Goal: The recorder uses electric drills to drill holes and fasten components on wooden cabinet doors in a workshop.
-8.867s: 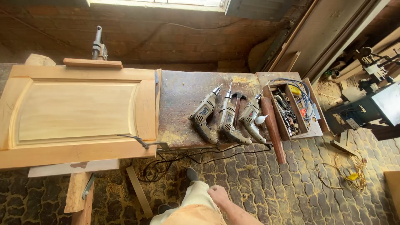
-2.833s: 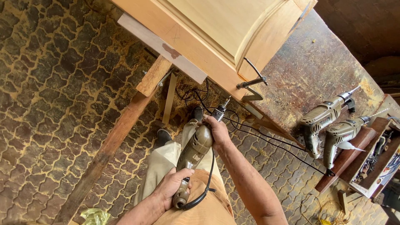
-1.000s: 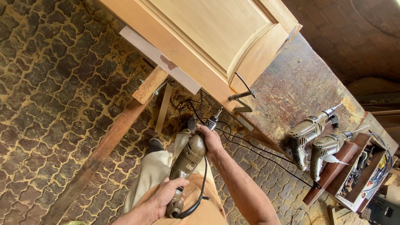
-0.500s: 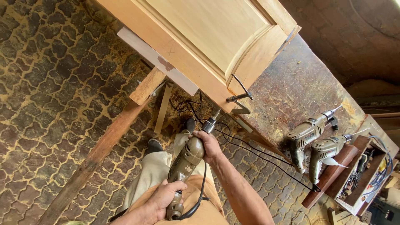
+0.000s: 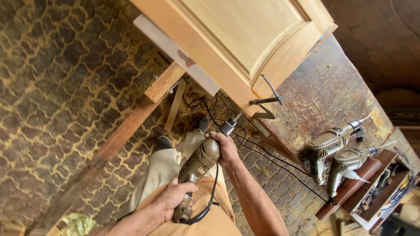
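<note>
While both hands grip a drill (image 5: 199,164), tools fill the wooden tray (image 5: 385,192).

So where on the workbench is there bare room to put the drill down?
The workbench is bare between the clamp at the door panel corner and the two drills lying near the right end. Beyond those, the tool tray is crowded. Cords hang along the front edge. Both hands hold the drill.

Woodworking shop — raw wooden door panel (image 5: 245,39) on a worn, dusty workbench (image 5: 332,100), two elec. drills (image 5: 339,153) beside the panel, sawdust on paving below the bench.
</note>
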